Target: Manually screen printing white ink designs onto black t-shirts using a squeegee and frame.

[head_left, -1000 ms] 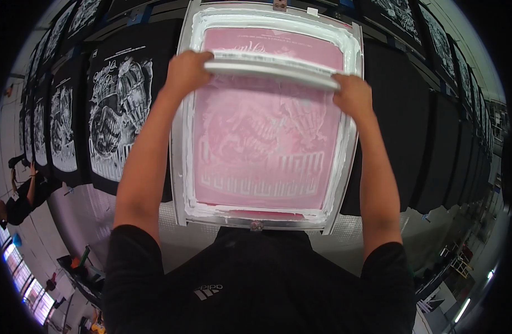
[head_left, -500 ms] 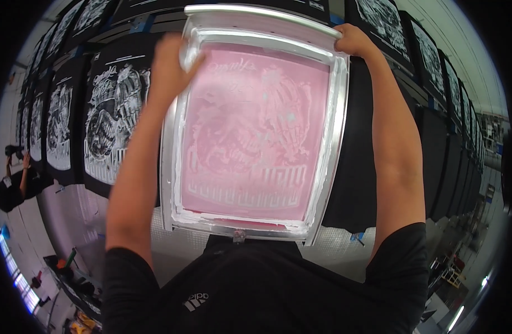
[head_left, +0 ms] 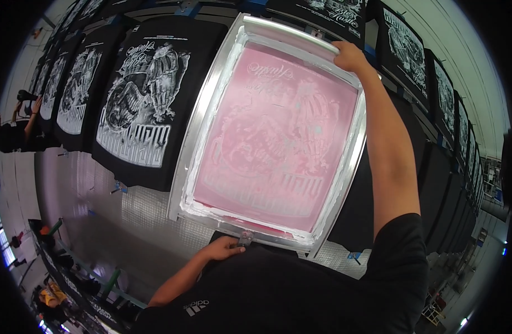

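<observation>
Gripping squeegee [head_left: 289, 37], along far edge of screen [head_left: 267, 139], in fingers of right hand [head_left: 352, 57]; pinching clip [head_left: 246, 237], at screen's near edge, in fingers of left hand [head_left: 223, 248]. Advised: support both edges evenly.

Look at this counter [head_left: 147, 214], silver and dimpled where it peeks out at lower left of centre! Printed black shirts [head_left: 139, 100] lie side by side on the left, more at upper right, with plain shirts [head_left: 353, 217] down the right. Mid-frame, the pink screen [head_left: 267, 139] lies slanted across the row.
</observation>
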Demonstrator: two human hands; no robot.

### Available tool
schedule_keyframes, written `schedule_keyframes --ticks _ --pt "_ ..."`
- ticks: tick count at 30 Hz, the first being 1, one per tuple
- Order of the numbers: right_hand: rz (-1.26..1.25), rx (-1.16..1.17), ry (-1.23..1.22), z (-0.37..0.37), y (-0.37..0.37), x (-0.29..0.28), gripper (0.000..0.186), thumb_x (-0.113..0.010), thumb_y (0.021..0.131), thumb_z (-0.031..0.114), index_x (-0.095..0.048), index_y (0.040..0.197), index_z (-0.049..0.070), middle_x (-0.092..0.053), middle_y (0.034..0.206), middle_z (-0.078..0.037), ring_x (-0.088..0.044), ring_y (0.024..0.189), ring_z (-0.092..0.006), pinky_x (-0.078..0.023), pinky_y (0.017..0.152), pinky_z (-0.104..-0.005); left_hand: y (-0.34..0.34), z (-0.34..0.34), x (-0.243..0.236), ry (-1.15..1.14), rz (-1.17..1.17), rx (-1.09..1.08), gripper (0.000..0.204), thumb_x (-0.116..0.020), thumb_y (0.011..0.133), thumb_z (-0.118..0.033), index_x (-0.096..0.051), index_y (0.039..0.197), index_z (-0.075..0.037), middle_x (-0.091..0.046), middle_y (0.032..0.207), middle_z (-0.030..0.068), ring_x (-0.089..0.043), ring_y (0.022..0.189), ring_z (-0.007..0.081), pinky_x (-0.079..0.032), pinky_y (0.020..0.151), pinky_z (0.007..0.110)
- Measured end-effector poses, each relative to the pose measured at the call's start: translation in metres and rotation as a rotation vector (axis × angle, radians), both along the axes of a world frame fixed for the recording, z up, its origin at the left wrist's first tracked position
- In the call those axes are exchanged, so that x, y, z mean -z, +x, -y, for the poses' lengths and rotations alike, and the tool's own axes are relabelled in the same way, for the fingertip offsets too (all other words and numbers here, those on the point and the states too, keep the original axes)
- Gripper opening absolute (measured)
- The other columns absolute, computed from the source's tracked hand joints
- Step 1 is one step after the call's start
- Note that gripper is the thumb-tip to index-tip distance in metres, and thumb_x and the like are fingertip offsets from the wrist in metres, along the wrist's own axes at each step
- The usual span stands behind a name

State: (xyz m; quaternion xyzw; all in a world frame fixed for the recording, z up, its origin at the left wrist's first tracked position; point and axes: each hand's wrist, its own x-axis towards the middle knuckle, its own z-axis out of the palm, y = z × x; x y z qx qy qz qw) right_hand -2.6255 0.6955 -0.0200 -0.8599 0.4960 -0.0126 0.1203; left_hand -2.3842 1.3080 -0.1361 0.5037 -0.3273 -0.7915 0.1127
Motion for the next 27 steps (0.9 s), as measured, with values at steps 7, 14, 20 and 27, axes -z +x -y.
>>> schedule_keyframes --ticks 7,14,20,27 --pt "-0.051 -0.001 0.066 -0.122 0.000 0.003 0.056 -0.056 0.068 0.011 -0.065 0.123 0.008 -0.065 0.120 -0.020 -0.059 0.114 -0.0371 -0.047 0.099 -0.0397 0.001 -0.003 0.012 -0.197 0.040 0.062 0.035 -0.061 0.097 -0.032 -0.067 0.086 0.000 -0.060 0.068 0.0033 -0.053 0.067 0.0103 -0.044 0.063 0.031" --pt "0.095 0.022 0.124 -0.422 0.002 0.016 0.040 -0.057 0.072 0.000 -0.069 0.109 0.010 -0.069 0.105 -0.012 -0.061 0.103 -0.0326 -0.049 0.089 -0.0422 -0.001 0.002 0.012 -0.227 -0.017 0.057 0.036 -0.058 0.099 -0.036 -0.068 0.087 -0.003 -0.057 0.067 -0.0030 -0.051 0.062 0.0061 -0.042 0.057 0.023" --pt "0.195 0.078 0.056 -0.567 0.030 0.003 0.040 -0.059 0.064 -0.002 -0.063 0.104 0.005 -0.063 0.093 -0.009 -0.058 0.088 -0.0289 -0.045 0.078 -0.0420 0.005 0.005 0.009 -0.165 0.177 0.232 0.039 -0.058 0.098 -0.041 -0.069 0.095 -0.004 -0.062 0.077 0.0026 -0.054 0.072 0.0112 -0.046 0.070 0.028" --pt "0.262 0.045 -0.231 -0.440 -0.004 0.003 0.034 -0.060 0.069 -0.001 -0.066 0.101 0.009 -0.064 0.082 -0.008 -0.060 0.083 -0.0283 -0.045 0.076 -0.0417 0.010 0.017 0.021 -0.225 0.036 0.253 0.041 -0.053 0.098 -0.041 -0.069 0.092 -0.003 -0.064 0.076 0.0084 -0.060 0.073 0.0191 -0.048 0.070 0.034"
